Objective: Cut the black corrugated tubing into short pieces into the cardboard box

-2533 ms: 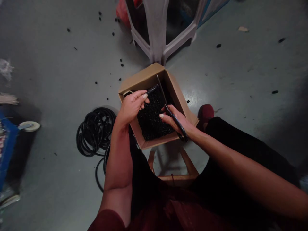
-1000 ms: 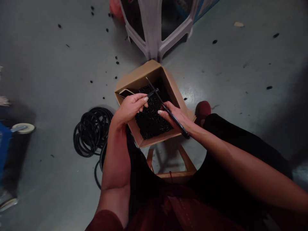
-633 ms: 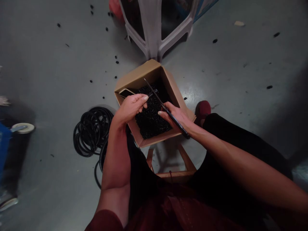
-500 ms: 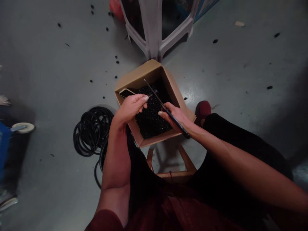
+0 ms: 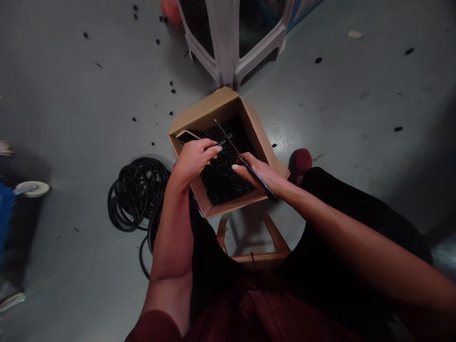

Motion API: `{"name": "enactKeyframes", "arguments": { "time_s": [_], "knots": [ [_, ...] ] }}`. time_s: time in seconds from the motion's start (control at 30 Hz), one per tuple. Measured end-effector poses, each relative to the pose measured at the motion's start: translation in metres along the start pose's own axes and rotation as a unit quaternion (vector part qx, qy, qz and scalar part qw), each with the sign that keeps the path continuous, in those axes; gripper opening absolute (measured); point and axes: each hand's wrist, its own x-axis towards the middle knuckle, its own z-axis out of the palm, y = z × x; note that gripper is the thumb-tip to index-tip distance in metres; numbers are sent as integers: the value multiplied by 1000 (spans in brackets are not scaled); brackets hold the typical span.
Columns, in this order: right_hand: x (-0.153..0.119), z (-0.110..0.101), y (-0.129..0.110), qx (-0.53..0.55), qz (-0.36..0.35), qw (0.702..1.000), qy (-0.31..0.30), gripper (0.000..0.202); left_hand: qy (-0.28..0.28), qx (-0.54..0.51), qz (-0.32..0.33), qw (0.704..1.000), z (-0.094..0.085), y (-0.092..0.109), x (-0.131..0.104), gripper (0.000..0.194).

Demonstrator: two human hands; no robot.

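Note:
My left hand [image 5: 197, 157] pinches a short end of black ribbed tube [image 5: 222, 142] between thumb and fingers. The tube points right, over the open cardboard box [image 5: 257, 132]. In my right hand [image 5: 257, 172] is a long thin knife [image 5: 264, 186], its dark handle running back along the palm. The blade slants up and left across the tube, just past my left fingertips; whether it touches the tube I cannot tell. Below both hands, many small black tube pieces [image 5: 226, 185] lie in the box. My left hand hides part of the box's left side.
A coil of black tubing [image 5: 137, 194] lies on the floor left of my arm. Beyond the box stands a pale plastic stool [image 5: 224, 42]. Wooden chair parts [image 5: 272, 232] show below the box. Small black bits [image 5: 173, 90] are scattered over the floor.
My right hand and the knife have shifted slightly left. My left thumb has moved a little right and down along the tube. The box stays in place.

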Motion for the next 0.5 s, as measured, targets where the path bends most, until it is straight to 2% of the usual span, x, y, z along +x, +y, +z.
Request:
{"name": "enactKeyframes", "arguments": {
  "time_s": [0.1,0.23,0.4,0.5],
  "knots": [
    [-1,-1,-1,-8,0,1000,0,49,21,11,10,1000,2,-2,1,28],
    [-2,-4,-3,-25,-5,1000,3,41,22,-1,7,1000,4,-7,2,26],
    [-1,-5,0,-32,-32,998,42,37,-31,-120,16,992,5,-11,3,25],
    [-1,-6,0,-42,-40,997,51,36,-58,-171,13,983,6,-10,1,32]
  ]
}}
